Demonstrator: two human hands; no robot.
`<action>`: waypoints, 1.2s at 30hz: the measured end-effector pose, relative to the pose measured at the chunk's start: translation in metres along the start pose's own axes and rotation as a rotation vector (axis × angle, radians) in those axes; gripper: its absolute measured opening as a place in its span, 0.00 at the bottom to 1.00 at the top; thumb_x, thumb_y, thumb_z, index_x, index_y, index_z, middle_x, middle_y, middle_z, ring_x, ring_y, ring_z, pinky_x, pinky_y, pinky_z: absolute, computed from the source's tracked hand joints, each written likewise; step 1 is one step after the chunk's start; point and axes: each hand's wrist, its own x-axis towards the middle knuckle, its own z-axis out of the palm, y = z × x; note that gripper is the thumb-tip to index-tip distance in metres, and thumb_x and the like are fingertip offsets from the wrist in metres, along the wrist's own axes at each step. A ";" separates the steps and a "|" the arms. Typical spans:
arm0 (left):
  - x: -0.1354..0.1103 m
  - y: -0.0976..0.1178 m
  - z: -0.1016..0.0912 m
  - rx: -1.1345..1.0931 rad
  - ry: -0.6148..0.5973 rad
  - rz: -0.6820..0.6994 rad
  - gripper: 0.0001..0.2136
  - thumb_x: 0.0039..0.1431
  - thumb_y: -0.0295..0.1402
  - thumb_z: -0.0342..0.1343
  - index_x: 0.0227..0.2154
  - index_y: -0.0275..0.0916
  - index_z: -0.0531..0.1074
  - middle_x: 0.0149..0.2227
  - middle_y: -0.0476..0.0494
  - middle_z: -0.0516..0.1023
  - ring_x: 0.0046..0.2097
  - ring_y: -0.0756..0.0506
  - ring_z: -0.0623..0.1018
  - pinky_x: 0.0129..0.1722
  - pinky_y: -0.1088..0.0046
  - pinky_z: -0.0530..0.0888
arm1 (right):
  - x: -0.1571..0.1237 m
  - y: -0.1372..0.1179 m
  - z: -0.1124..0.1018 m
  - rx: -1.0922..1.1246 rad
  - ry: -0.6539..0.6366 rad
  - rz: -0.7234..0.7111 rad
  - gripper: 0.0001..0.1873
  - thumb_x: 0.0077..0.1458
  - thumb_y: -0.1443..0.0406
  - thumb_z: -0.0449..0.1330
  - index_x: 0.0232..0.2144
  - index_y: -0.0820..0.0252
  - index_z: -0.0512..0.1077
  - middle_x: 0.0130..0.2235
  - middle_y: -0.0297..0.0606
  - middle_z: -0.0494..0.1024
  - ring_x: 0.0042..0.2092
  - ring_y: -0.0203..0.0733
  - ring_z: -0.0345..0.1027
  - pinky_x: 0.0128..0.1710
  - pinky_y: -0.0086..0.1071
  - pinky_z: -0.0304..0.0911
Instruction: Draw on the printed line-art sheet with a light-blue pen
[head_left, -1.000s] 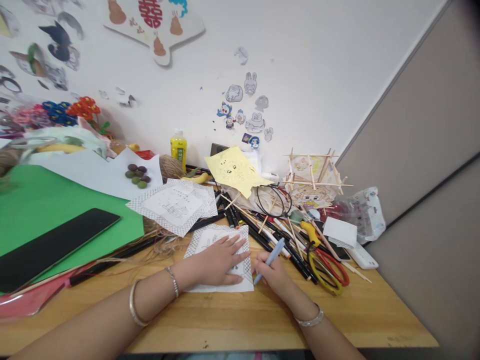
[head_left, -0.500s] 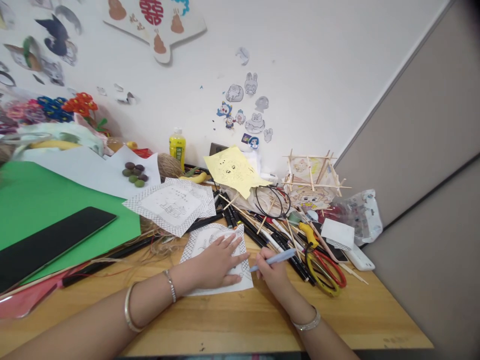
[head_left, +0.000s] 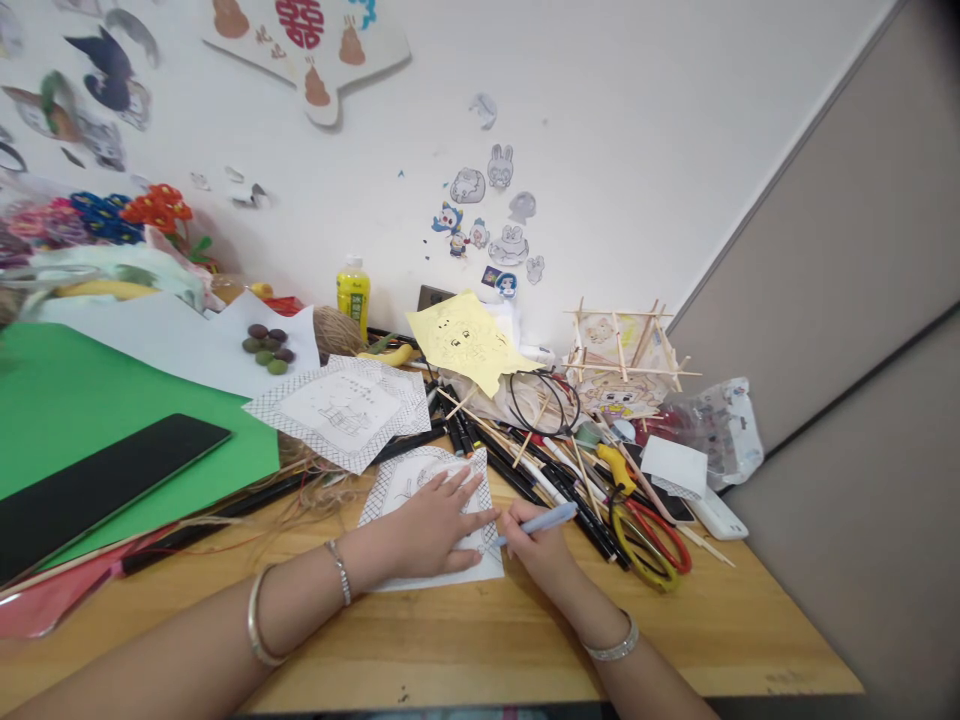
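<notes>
My left hand (head_left: 435,520) lies flat with fingers spread on a sheet of paper (head_left: 390,491) that has a crosshatched border and a line drawing, partly covered by the hand. In my right hand (head_left: 534,545) is a light blue pen (head_left: 551,517), pinched in the fingers, its tip at the sheet's right edge. Just above, a second drawn sheet (head_left: 339,405) with a similar crosshatched border rests on the desk. To the right of my right hand lie scissors (head_left: 646,540) with yellow and red loops nearby.
Markers (head_left: 540,468) and thin sticks crowd the desk's middle right. A stick-framed paper lantern (head_left: 619,365) stands behind them. At left are a green sheet (head_left: 225,380) and a black flat slab (head_left: 112,500). A yellow drink bottle (head_left: 352,295) stands by the wall, near yellow paper (head_left: 461,340).
The pen and my right hand have shifted slightly left, and the pen's back end has swung lower. My left hand stays on the paper. The whole view has drifted very slightly.
</notes>
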 end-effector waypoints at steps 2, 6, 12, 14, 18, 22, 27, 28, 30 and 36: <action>0.000 -0.001 0.001 -0.008 -0.006 0.001 0.25 0.58 0.46 0.46 0.58 0.46 0.56 0.62 0.32 0.50 0.62 0.31 0.50 0.55 0.50 0.55 | 0.000 0.002 0.000 -0.012 0.037 -0.001 0.17 0.53 0.63 0.50 0.15 0.57 0.55 0.16 0.28 0.58 0.21 0.33 0.53 0.22 0.27 0.50; 0.000 -0.001 0.004 -0.021 0.012 0.006 0.25 0.58 0.46 0.46 0.57 0.45 0.58 0.62 0.31 0.50 0.62 0.31 0.50 0.55 0.50 0.54 | 0.000 0.002 -0.001 -0.006 -0.004 0.001 0.18 0.54 0.63 0.49 0.14 0.58 0.56 0.16 0.28 0.60 0.21 0.33 0.54 0.22 0.27 0.51; 0.001 -0.001 0.004 -0.003 0.003 0.000 0.26 0.58 0.46 0.48 0.58 0.45 0.56 0.62 0.30 0.51 0.61 0.30 0.51 0.54 0.49 0.55 | 0.001 0.003 0.000 -0.030 0.084 0.026 0.16 0.53 0.64 0.49 0.15 0.57 0.52 0.16 0.26 0.56 0.21 0.33 0.52 0.21 0.27 0.49; 0.001 -0.001 0.006 0.000 0.009 0.000 0.26 0.57 0.45 0.49 0.58 0.46 0.56 0.62 0.31 0.50 0.61 0.30 0.51 0.54 0.49 0.55 | 0.001 0.005 0.000 -0.037 0.103 0.036 0.15 0.53 0.64 0.49 0.16 0.56 0.52 0.16 0.26 0.56 0.21 0.33 0.52 0.21 0.27 0.49; 0.001 -0.002 0.008 0.005 0.033 0.006 0.26 0.57 0.46 0.49 0.58 0.47 0.56 0.62 0.32 0.51 0.62 0.31 0.52 0.55 0.50 0.55 | 0.001 0.006 -0.001 -0.041 0.067 0.014 0.15 0.52 0.64 0.49 0.16 0.57 0.53 0.16 0.27 0.57 0.21 0.33 0.53 0.21 0.27 0.49; 0.001 -0.001 0.006 0.018 0.020 0.000 0.26 0.57 0.45 0.49 0.58 0.47 0.56 0.62 0.32 0.51 0.62 0.31 0.52 0.55 0.50 0.55 | 0.002 0.003 0.000 -0.029 0.131 0.064 0.15 0.52 0.64 0.49 0.16 0.56 0.51 0.15 0.25 0.56 0.19 0.32 0.52 0.20 0.27 0.48; 0.001 -0.001 0.004 0.024 0.014 0.005 0.25 0.58 0.47 0.47 0.57 0.46 0.57 0.61 0.32 0.52 0.62 0.32 0.52 0.54 0.51 0.56 | -0.001 -0.001 -0.002 0.044 0.126 0.080 0.15 0.52 0.64 0.49 0.15 0.56 0.53 0.14 0.26 0.56 0.19 0.32 0.54 0.20 0.27 0.50; 0.001 -0.001 0.004 0.026 0.020 0.008 0.25 0.58 0.47 0.47 0.57 0.46 0.58 0.61 0.32 0.52 0.62 0.32 0.52 0.54 0.51 0.56 | -0.002 -0.001 -0.002 0.056 0.101 0.075 0.16 0.52 0.64 0.50 0.15 0.56 0.53 0.15 0.26 0.57 0.19 0.32 0.54 0.20 0.27 0.51; 0.000 -0.001 0.003 0.033 0.030 0.009 0.25 0.58 0.47 0.47 0.57 0.45 0.58 0.61 0.32 0.53 0.62 0.32 0.52 0.54 0.52 0.56 | -0.003 -0.001 -0.002 0.061 0.047 0.066 0.16 0.52 0.63 0.50 0.14 0.57 0.54 0.15 0.27 0.58 0.20 0.32 0.54 0.21 0.27 0.52; 0.000 0.000 0.002 0.030 0.007 -0.002 0.25 0.59 0.47 0.45 0.57 0.45 0.58 0.61 0.31 0.52 0.62 0.32 0.51 0.55 0.52 0.55 | -0.003 -0.006 -0.002 0.020 -0.031 0.022 0.16 0.52 0.63 0.49 0.15 0.57 0.55 0.16 0.28 0.59 0.21 0.33 0.54 0.22 0.27 0.52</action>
